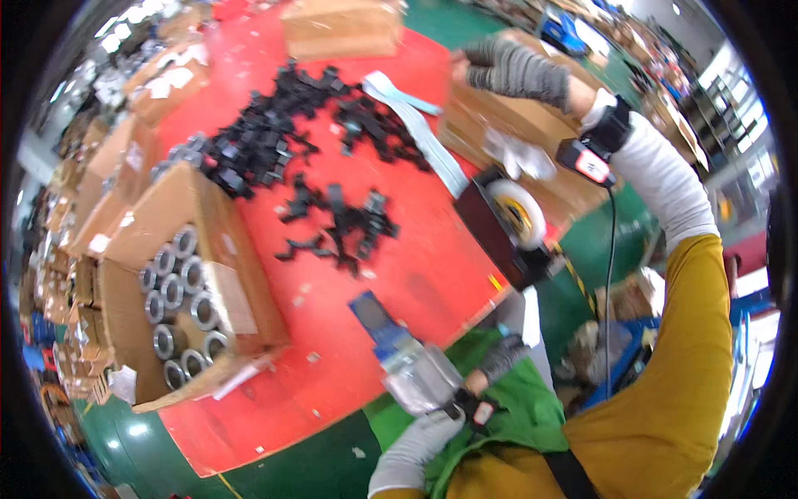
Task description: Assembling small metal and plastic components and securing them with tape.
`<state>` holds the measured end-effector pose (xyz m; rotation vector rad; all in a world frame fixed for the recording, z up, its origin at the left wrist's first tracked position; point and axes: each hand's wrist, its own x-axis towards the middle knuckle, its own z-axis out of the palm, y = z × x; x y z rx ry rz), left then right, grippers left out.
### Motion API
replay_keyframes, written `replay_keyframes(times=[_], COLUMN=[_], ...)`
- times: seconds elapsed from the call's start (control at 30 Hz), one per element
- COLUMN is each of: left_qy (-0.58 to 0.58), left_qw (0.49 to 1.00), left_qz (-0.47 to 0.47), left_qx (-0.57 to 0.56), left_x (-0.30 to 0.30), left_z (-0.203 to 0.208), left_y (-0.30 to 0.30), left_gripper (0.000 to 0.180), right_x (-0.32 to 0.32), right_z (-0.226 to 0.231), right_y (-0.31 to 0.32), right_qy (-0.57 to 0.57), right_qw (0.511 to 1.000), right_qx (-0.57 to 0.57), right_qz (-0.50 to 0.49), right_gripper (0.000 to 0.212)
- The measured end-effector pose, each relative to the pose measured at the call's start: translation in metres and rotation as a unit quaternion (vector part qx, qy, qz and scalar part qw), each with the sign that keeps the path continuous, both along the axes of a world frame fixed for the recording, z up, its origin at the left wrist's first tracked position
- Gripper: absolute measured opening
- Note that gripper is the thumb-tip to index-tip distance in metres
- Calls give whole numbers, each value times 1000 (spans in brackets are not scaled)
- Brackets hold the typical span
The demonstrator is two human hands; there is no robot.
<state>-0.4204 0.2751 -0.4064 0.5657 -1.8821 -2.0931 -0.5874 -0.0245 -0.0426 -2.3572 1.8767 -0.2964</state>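
Observation:
My right hand, in a grey knit glove, reaches far out over the edge of a large cardboard box at the upper right. Its fingers are blurred and partly turned away. Close to my body, my left hand, also gloved in grey, is at the green apron, beside the table's near edge. Blur hides what its fingers do. Next to it is a clear plastic object with a blue end. Farther up the table's right edge stands a dark tape dispenser with a white roll.
Black clip-like parts lie in heaps on the red table. An open carton of metal rings stands at left. A closed carton sits at the far end. A pale blue strip runs toward the dispenser. A cable hangs from my right wrist.

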Motion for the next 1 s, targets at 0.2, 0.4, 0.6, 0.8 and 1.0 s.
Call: replay_keyframes(times=[0.2,0.4,0.6,0.8,1.0], left_qy=[-69,37,10,17,15], left_qw=[995,978,964,966,973], left_qz=[45,97,83,132,153], left_qx=[-50,180,252,222,172], left_x=[23,23,21,12,17], left_z=[36,55,82,95,97], left_y=[-24,-7,27,40,36], left_gripper=[22,31,40,37,33], right_x=[-7,-20,4,1,3], right_z=[-15,-140,-194,-209,-213], right_y=[205,342,399,399,389], right_qy=[-181,-252,-374,-310,-285], right_qw=[976,966,922,939,950], right_qx=[41,56,-24,-122,-108], right_qz=[118,-29,-100,-82,-64], right_gripper=[27,16,15,20,19])
